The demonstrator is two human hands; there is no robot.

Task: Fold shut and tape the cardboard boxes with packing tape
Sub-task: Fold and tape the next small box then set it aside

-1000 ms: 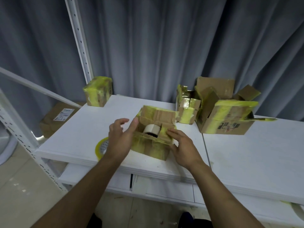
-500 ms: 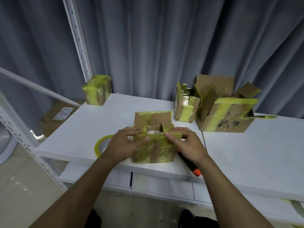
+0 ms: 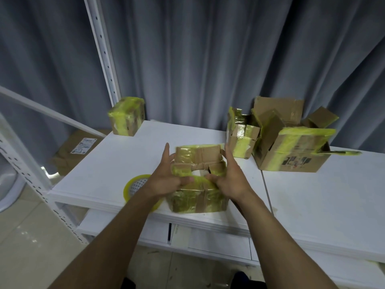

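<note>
A small cardboard box (image 3: 198,197), much covered in yellow-green tape, sits at the front edge of the white table (image 3: 312,195). Its far flap (image 3: 198,154) stands up and the side flaps are folded partly inward. My left hand (image 3: 168,176) is at the box's left side, fingers straight along the far flap, thumb pressing the near flap. On the right side my right hand (image 3: 227,176) mirrors it, thumb on the near flap. A roll of yellow packing tape (image 3: 135,185) lies flat just left of the box, partly hidden by my left forearm.
A taped shut box (image 3: 127,116) stands at the table's back left corner. Two open boxes, a small one (image 3: 241,136) and a larger one (image 3: 291,149), stand at the back right. A white rack post (image 3: 102,49) rises at the left. Grey curtains hang behind.
Both hands have moved from the near flap to the box's sides, fingers now stretched up along the far flap. The orange-tipped tool seen by the box half a second ago is hidden.
</note>
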